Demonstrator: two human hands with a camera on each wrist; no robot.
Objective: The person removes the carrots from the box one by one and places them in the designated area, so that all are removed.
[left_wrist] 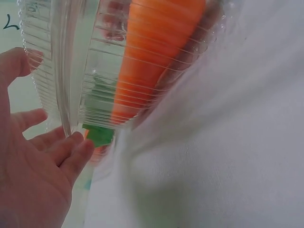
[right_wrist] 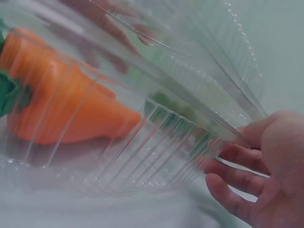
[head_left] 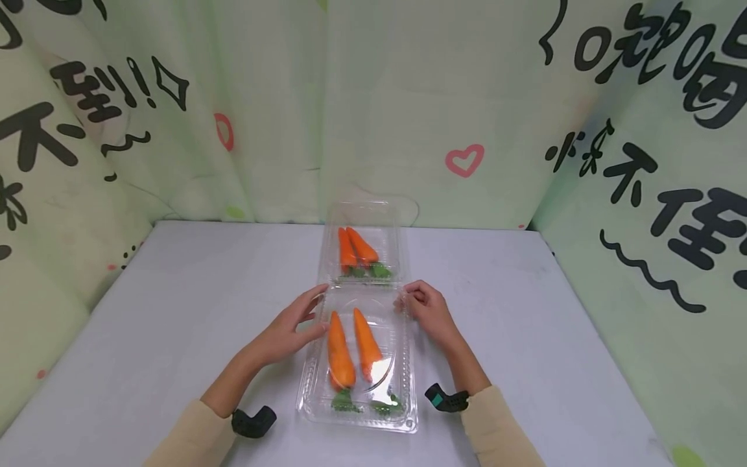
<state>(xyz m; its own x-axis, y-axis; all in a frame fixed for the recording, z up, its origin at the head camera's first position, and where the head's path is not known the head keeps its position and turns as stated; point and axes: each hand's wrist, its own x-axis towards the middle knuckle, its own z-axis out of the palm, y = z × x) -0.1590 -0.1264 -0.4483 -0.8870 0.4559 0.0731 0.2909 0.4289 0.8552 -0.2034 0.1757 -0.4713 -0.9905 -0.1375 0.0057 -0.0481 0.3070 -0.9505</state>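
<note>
A clear plastic clamshell box (head_left: 403,415) lies lengthwise on the table, with two orange carrots (head_left: 341,360) with green leafy ends inside. Along its left side my left hand (head_left: 294,327) touches the rim, thumb and fingers spread apart. On the opposite side, near the far corner, my right hand (head_left: 428,311) pinches the rim between thumb and fingers. In the right wrist view the rim (right_wrist: 223,130) runs into that right hand (right_wrist: 266,166). The left wrist view shows the left hand's fingertips (left_wrist: 78,154) against the box edge.
Just behind stands another clear plastic box (head_left: 399,246) with two more carrots (head_left: 345,250), their leaves facing me. Both rest on a white table (head_left: 222,272). Pale green curtains (head_left: 379,97) with black lettering and red hearts enclose the back and sides.
</note>
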